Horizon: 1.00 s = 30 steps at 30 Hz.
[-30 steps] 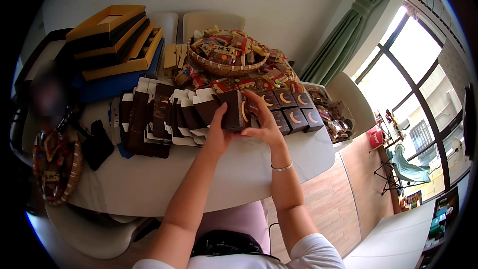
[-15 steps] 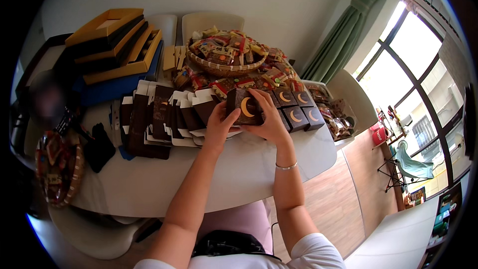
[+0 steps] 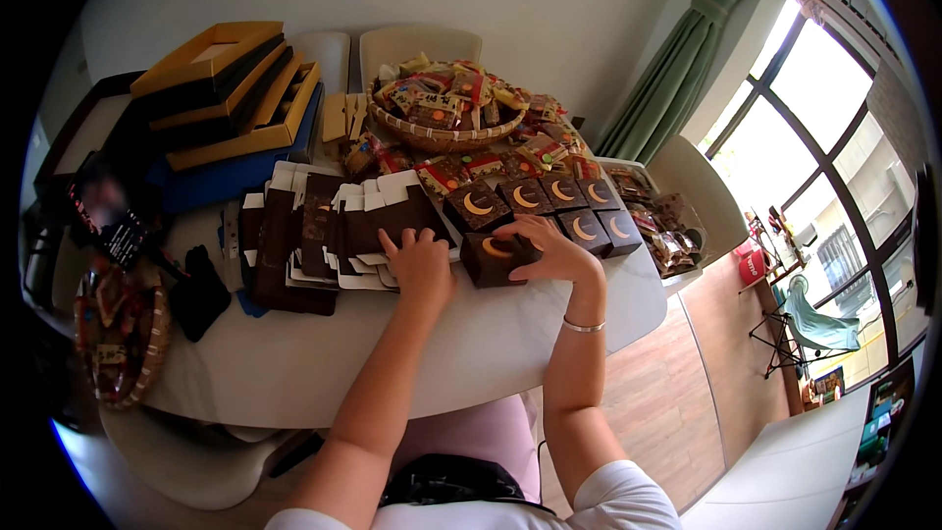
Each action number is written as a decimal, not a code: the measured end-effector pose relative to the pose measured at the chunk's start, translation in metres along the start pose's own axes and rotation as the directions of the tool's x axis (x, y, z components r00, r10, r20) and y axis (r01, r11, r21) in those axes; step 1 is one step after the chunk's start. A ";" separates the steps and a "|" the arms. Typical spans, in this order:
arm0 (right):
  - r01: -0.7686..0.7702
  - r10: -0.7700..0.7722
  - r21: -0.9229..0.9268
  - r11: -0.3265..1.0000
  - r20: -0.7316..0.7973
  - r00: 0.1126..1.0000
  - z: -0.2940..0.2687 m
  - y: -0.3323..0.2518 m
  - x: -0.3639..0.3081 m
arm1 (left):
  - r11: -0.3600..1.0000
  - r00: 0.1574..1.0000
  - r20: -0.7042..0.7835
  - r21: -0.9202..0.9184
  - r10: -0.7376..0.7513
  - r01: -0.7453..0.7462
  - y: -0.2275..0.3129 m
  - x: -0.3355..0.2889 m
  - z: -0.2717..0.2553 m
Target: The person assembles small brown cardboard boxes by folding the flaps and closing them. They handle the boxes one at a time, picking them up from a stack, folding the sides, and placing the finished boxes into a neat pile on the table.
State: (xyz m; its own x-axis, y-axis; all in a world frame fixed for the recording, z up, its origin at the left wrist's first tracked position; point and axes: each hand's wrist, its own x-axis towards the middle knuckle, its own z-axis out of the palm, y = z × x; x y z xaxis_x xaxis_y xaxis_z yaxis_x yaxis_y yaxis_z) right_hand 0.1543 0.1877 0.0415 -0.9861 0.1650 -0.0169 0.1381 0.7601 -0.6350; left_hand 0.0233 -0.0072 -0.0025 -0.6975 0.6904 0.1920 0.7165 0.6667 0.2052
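My left hand (image 3: pixel 422 265) lies with fingers spread on a stack of flat, unfolded dark brown cartons (image 3: pixel 392 216) with white flaps. To its right, a small dark brown box (image 3: pixel 491 260) with a crescent moon on top stands on the table. Over that box's right side rests my right hand (image 3: pixel 554 250), thumb and fingers apart and partly hiding the top. Several like boxes (image 3: pixel 581 227) stand in rows behind and to the right, each with a golden crescent.
Behind the boxes, a woven basket (image 3: pixel 446 140) overflows with wrapped snacks. Yellow and black trays (image 3: pixel 211 59) are stacked at the back left. A second snack basket (image 3: pixel 120 344) and a black cloth-like item (image 3: pixel 199 294) lie left. A clear tray of packets (image 3: pixel 677 240) sits at the table's right edge.
The crescent-moon box that both hands held is now down on the table. My left hand has moved left onto the flat cartons; my right hand has lowered and loosened beside the box.
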 end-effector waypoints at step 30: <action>-0.116 0.110 -0.398 0.910 -0.038 0.993 0.039 -0.023 0.028 | 0.890 0.936 -0.296 -0.349 0.191 -0.292 0.016 0.012 0.042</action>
State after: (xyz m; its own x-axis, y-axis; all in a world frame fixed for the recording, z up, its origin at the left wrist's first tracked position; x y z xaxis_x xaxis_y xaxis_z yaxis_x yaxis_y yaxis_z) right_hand 0.1202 0.1505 0.0256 -0.9607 0.2717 -0.0576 0.2770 0.9227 -0.2682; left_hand 0.0273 0.0234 -0.0374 -0.5200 0.6905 0.5028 0.8368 0.2937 0.4620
